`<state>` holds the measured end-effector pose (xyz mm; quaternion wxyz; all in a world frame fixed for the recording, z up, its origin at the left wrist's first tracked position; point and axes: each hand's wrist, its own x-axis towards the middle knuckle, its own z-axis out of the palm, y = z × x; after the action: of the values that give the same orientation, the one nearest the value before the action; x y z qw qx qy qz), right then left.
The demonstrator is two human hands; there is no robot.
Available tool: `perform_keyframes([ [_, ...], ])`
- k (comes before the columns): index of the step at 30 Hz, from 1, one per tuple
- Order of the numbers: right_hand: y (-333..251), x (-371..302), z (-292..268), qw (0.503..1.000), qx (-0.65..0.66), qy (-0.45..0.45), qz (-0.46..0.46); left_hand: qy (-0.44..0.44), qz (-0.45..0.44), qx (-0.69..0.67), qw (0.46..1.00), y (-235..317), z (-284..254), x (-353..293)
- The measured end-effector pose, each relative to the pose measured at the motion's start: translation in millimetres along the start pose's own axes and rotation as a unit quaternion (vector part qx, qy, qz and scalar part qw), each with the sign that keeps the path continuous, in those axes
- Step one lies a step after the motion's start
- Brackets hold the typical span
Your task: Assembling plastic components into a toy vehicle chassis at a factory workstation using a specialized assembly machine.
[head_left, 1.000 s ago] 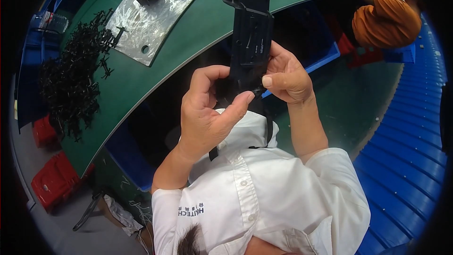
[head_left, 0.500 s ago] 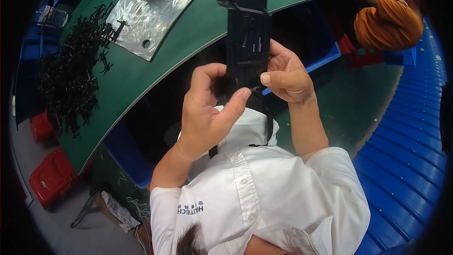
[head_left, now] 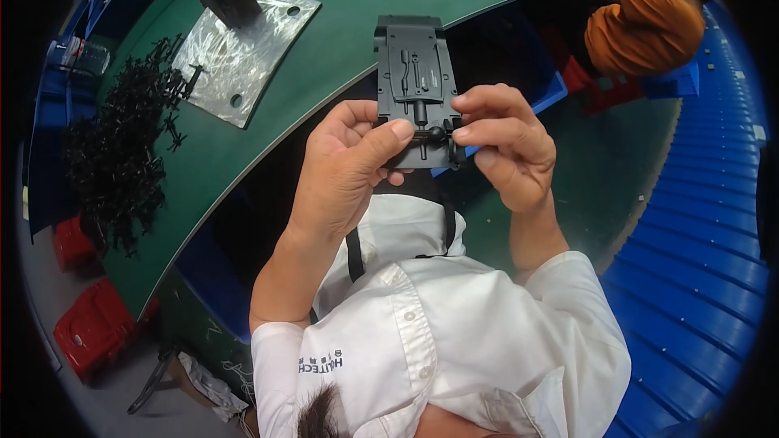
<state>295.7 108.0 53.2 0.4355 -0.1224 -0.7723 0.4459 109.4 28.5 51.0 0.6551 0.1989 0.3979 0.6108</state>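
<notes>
In front of my body is a black plastic chassis plate (head_left: 394, 73), like the underside of a toy car, with moulded ridges and a raised panel on its face. My left hand (head_left: 345, 154) grips its lower left side, thumb on top and fingers underneath. Across the plate's near end lies a black axle-like piece (head_left: 434, 135). At the right edge my right hand (head_left: 513, 142) has its fingertips closed on a small black part (head_left: 457, 144) by the end of that piece. The exact contact there is partly hidden.
A green table (head_left: 195, 154) curves ahead and to the left, with a pile of black plastic parts (head_left: 122, 146) and a film-covered metal base plate (head_left: 243, 57) with a post. Blue bins sit beneath. Red stools (head_left: 93, 328) stand lower left. A person in orange (head_left: 645, 28) works at far right.
The chassis plate has come nearer and lower, and its face now shows clearly. My left thumb has settled onto it, while my right fingers have moved to the small part at its right edge.
</notes>
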Motion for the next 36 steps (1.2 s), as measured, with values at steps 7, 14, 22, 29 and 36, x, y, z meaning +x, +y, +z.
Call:
perform_keyframes([
  [7, -18, 13, -20, 0.970, -0.206, -0.095, -0.089, -0.019, -0.079, -0.080, 0.994, 5, 11, 4],
  [14, -18, 24, -25, 0.973, -0.137, -0.107, -0.150, -0.031, -0.143, -0.180, 0.973, 7, 21, -2],
  [22, -12, 22, -18, 0.987, -0.122, -0.089, -0.046, -0.002, -0.176, -0.143, 0.974, -1, 22, -4],
  [29, -2, 14, -2, 0.995, -0.057, -0.057, 0.056, 0.036, -0.174, -0.205, 0.963, -10, 7, 1],
  [36, 1, 9, 2, 0.986, -0.016, -0.071, 0.148, 0.045, -0.186, -0.188, 0.963, -23, -10, 3],
])
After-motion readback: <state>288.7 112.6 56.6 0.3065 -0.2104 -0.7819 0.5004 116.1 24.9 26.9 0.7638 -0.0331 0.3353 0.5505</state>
